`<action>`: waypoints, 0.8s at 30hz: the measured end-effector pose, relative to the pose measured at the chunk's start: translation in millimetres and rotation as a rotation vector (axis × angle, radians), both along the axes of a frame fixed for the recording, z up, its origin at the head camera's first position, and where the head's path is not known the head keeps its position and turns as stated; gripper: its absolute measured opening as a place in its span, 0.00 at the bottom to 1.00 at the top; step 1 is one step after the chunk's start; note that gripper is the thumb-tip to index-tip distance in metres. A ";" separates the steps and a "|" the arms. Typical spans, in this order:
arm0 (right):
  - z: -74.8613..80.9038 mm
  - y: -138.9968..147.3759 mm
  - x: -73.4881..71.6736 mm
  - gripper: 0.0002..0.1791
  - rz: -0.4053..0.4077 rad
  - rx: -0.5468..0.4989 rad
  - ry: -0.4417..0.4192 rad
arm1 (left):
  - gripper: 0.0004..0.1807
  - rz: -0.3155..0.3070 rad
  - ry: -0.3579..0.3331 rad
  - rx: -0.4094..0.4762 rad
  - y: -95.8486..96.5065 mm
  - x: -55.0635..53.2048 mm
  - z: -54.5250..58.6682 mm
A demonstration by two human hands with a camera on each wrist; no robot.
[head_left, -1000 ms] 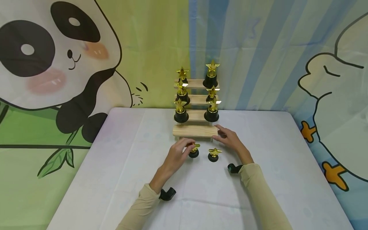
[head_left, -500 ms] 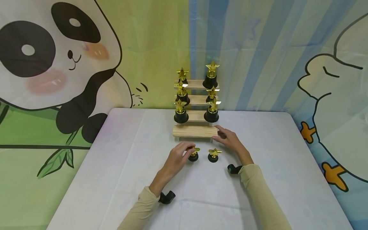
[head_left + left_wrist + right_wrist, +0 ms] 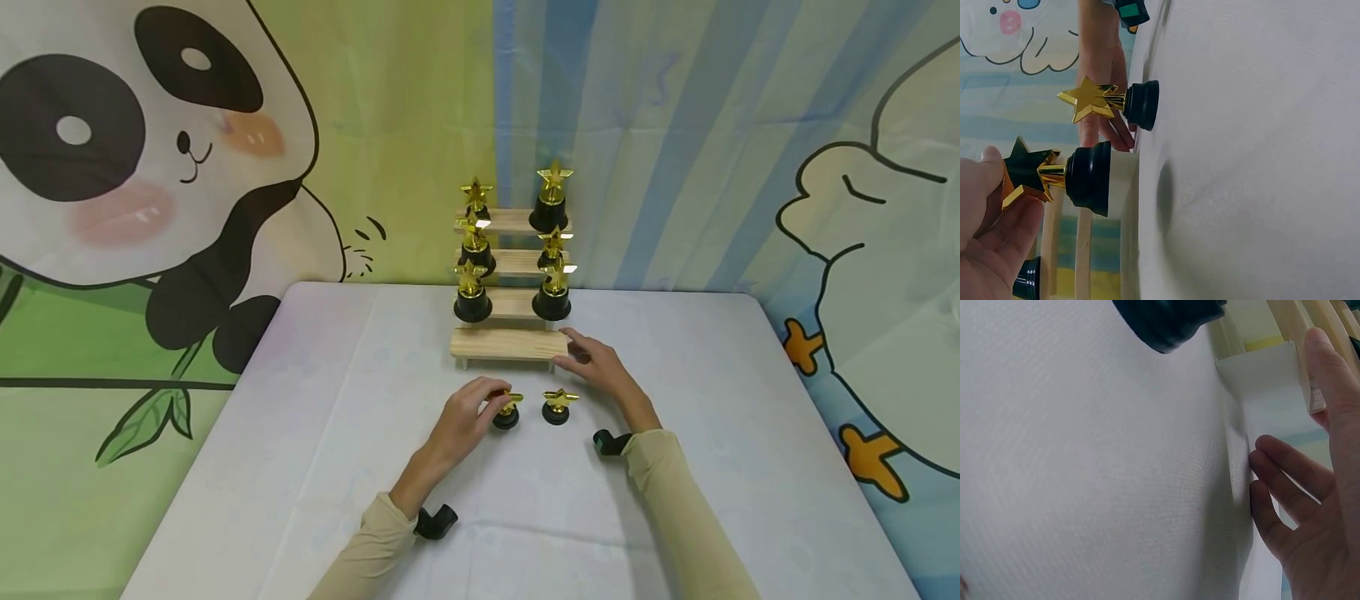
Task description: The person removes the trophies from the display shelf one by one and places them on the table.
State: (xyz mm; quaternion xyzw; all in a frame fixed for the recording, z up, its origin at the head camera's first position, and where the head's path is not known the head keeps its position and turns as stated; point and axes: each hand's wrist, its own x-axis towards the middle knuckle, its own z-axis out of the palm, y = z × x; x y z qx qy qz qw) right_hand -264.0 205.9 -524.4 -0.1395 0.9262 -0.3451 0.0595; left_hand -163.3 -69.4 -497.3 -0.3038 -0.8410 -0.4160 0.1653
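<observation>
My left hand (image 3: pixel 467 417) pinches the gold star of a small trophy (image 3: pixel 1088 178) between thumb and fingers. Its black round base faces the tabletop, with a gap and a shadow beneath it in the left wrist view. A matching star trophy (image 3: pixel 557 407) stands upright just to the right. Behind both is a tiered wooden display stand (image 3: pixel 510 342) whose lowest step is bare. My right hand (image 3: pixel 597 364) holds the right end of that step, thumb and index finger at its corners; the other fingers are spread beside it in the right wrist view.
Star trophies stand in pairs on the upper three steps, such as a front left one (image 3: pixel 472 292) and a top right one (image 3: pixel 551 196). A white cloth covers the table (image 3: pixel 337 467). A printed panda backdrop (image 3: pixel 397 142) hangs close behind the stand.
My left hand, still pinching the trophy's star, has moved slightly toward me, away from the stand. The right hand stays at the step's end.
</observation>
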 end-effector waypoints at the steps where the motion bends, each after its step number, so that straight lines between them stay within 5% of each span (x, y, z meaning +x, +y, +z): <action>1: -0.1 0.0 -0.1 0.38 0.001 0.001 0.002 | 0.08 0.000 0.003 0.001 0.0 0.1 -0.7; 24: 0.7 -0.4 1.1 0.38 -0.001 0.012 0.023 | 0.09 0.002 -0.057 -0.009 -0.2 2.1 -10.3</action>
